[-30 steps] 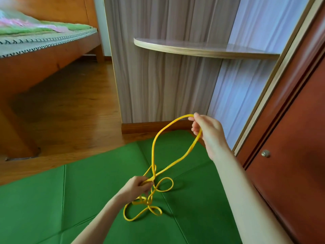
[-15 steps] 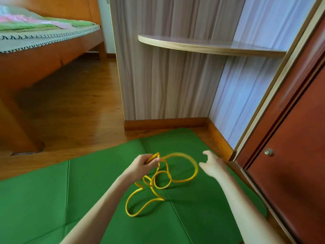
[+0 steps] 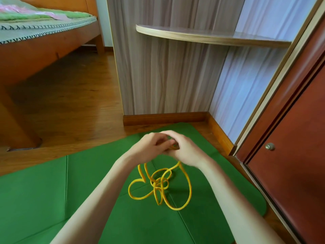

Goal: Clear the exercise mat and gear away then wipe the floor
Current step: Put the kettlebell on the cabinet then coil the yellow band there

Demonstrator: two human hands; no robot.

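A green folding exercise mat covers the floor in front of me. A thin yellow resistance band hangs in tangled loops from my hands, its lower loops resting on or just above the mat. My left hand and my right hand meet above the mat's far end, both pinched on the top of the band. The part of the band between my fingers is hidden.
A wooden bed with a green cover stands at the left over bare wooden floor. A curved corner shelf juts out ahead. A red-brown cabinet door with a round knob lines the right side.
My right hand let the band's long loop drop, then came in to join my left hand. The band has gathered from one stretched loop into a hanging bundle.
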